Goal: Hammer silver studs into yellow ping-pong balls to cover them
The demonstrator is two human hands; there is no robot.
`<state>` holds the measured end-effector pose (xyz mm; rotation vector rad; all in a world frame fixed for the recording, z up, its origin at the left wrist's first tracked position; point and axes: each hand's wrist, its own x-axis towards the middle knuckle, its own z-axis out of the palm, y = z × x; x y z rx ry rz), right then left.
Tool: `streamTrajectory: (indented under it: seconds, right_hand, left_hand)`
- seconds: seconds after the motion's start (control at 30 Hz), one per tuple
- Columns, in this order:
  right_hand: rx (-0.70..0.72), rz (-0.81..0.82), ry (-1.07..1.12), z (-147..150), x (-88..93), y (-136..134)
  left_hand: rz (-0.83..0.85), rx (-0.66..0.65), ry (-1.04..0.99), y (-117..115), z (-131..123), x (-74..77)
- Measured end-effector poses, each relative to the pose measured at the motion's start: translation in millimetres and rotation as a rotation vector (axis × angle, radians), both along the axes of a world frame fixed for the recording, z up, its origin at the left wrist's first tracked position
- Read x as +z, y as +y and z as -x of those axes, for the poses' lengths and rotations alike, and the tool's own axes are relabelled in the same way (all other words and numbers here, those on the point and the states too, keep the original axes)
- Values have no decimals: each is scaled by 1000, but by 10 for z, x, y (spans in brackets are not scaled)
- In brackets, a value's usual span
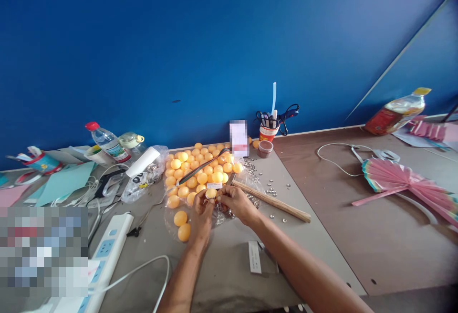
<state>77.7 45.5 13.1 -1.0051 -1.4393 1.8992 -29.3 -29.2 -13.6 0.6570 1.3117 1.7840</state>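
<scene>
My left hand is closed on an orange ping-pong ball, its fingers on the ball's left and lower side. My right hand is pinched just right of that ball; whatever is between its fingertips is too small to make out. A small dark or metallic bit seems to sit at the ball's lower edge. Behind the hands lie many orange ping-pong balls on clear plastic, with a dark strap across them. Two loose balls lie left of my left hand. Small shiny metal pieces are scattered to the right.
A wooden stick lies beside my right hand. Farther back stand a round tub and a cup of tools. A power strip, cables and bottles are on the left. A pink paper fan lies on the right.
</scene>
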Motion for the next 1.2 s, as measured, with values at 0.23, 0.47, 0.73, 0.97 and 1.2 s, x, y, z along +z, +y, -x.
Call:
streamTrajectory:
  seconds: [0.23,0.47,0.73,0.97,1.2]
  right_hand:
    - [-1,-23,-44,12,0,-11]
    - [1,-30,-88,16,80,-31]
    - [-27,-45,-118,36,78,-49]
    - [-1,-98,-163,28,31,-3]
    - [43,-139,-58,-43,-37,122]
  left_hand:
    - [42,19,1,4,-4,35]
    - [78,19,70,-4,8,40]
    - [61,45,70,-3,1,32]
    - [35,-31,65,-14,13,-54]
    - [-3,-38,-4,45,-13,-26]
